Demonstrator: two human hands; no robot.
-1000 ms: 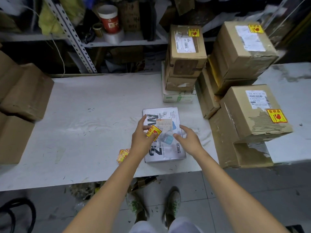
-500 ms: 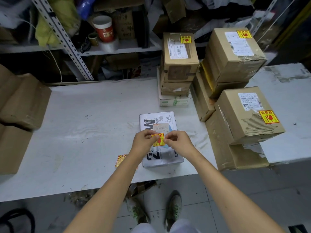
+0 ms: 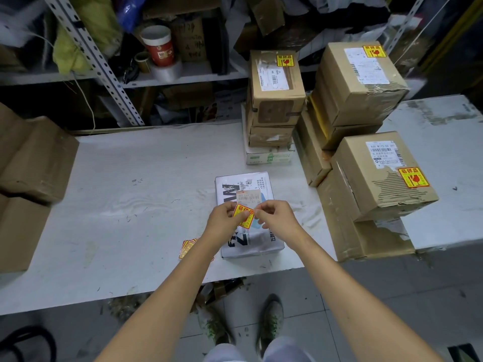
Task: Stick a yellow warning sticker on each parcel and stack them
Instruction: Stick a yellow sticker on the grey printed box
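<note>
sticker sheets (image 3: 188,247) left of flat parcel (image 3: 248,215)

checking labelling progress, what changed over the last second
The right hand came across to the yellow sticker and now pinches it together with the left hand, which already held it. The white parcel, spare stickers and stacked boxes stayed put.

Held sticker (image 3: 243,215): yellow, red 易碎品 along its top; centre of frame.
Right sticker (image 3: 414,177): 易碎品 above a red broken-glass sign, on the front right box (image 3: 366,194).
Upper right sticker (image 3: 374,51): same characters and sign, on the rear right box (image 3: 366,100).
Middle sticker (image 3: 285,60): same sign, on the middle stack's top box (image 3: 277,111).
Shipping label (image 3: 383,152): on the front right box; barcode, a line starting 830, rest unclear.
White parcel (image 3: 227,190): large dark W-like letter.
Red cup (image 3: 159,48): W logo, upper left.
</note>
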